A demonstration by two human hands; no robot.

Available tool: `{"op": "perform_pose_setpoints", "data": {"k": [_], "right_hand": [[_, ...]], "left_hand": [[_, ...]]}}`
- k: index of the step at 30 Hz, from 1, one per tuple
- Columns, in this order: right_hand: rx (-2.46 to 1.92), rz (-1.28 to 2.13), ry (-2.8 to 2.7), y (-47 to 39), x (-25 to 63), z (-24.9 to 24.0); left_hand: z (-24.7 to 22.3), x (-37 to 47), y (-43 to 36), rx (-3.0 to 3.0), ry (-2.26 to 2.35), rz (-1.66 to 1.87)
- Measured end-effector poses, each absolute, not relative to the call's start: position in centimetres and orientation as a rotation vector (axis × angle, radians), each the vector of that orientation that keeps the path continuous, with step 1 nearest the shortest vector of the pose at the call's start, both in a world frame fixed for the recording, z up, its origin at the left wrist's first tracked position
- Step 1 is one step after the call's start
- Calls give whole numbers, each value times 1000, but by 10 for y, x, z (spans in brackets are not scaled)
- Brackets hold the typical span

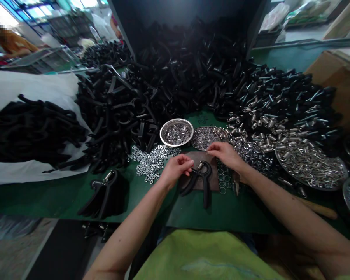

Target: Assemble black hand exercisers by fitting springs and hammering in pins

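A black hand grip strengthener (205,182) with a small coil spring (200,165) near its top lies partly on a brown mat (214,184). My left hand (177,168) is closed in a pinch at its upper left end. To the right, my right hand (226,154) has thumb and fingers pressed together above the mat's far edge, beside a shallow dish (196,146) of small metal parts. Anything in that pinch is too small to make out. Thin metal rings (222,182) and a pointed tool (236,186) lie below my right hand.
Loose nuts (150,165) and a metal bowl (162,137) stand left of centre. Black handles (116,112) are heaped behind. Springs (268,136) and a tray of pins (312,165) lie right. Stacked grip strengtheners (105,196) stand left. Another person (14,42) is far left.
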State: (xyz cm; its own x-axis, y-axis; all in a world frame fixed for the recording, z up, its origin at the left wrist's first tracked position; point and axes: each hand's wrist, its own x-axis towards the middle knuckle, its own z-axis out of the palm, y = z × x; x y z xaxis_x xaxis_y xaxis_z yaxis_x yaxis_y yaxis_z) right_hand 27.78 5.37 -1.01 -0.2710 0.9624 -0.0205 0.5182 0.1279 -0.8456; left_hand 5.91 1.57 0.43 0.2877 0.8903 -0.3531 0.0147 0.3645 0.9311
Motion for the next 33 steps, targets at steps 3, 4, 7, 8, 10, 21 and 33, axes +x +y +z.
{"op": "perform_pose_setpoints", "data": {"k": [3,4,7,8,10,21,33], "right_hand": [[-1396,959,-2025,40,271,-15],[-1398,921,-2078,38,269,-16],[-1407,881,-2171,39,263,-17],[-1416,874,-2189,40,262,-16],[-1442,854,-2234,42,259,-13],[-1561,886,-2387,49,251,3],[-1794,250,-2377,-73,387,-6]], "left_hand": [[2,49,-6,947,1183,766],[1,48,-11,929,1198,774],[-2,46,-21,884,1212,794],[-3,45,-23,876,1212,800],[-5,45,-25,888,1212,804],[-13,71,-9,1867,1370,757],[-24,79,-1,1811,1357,677]]}}
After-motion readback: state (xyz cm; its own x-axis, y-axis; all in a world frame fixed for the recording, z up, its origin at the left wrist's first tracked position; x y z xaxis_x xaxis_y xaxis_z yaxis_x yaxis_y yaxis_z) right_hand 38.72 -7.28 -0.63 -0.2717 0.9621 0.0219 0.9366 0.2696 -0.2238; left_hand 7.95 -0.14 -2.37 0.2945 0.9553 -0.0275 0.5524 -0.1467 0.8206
